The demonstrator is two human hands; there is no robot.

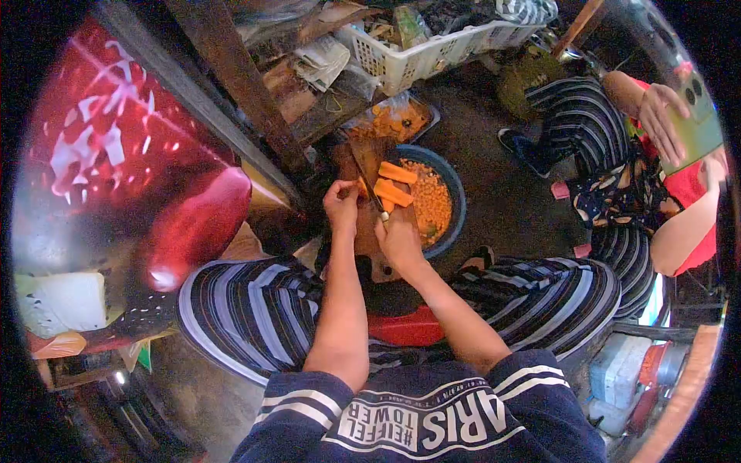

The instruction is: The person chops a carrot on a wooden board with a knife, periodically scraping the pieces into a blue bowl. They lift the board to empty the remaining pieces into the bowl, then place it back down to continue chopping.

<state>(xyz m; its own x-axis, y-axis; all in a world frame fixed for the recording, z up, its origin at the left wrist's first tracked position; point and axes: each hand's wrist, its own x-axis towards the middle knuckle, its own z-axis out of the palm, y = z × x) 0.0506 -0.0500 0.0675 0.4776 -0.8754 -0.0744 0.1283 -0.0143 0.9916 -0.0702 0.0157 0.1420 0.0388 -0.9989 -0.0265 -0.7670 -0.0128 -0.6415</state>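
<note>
My right hand is wrapped round the handle of a knife, whose blade points away and to the left. Fingers pinched together, my left hand is just left of the blade, at a small orange piece of carrot that is mostly hidden. Peeled carrot lengths lie to the right of the blade on a wooden cutting board. The board reaches over the side of a blue basin, which holds many small diced carrot pieces.
Behind the basin is a clear plastic bag with orange bits. A white plastic basket sits further back. To the right, another person in striped trousers holds a phone. Wooden posts stand at left.
</note>
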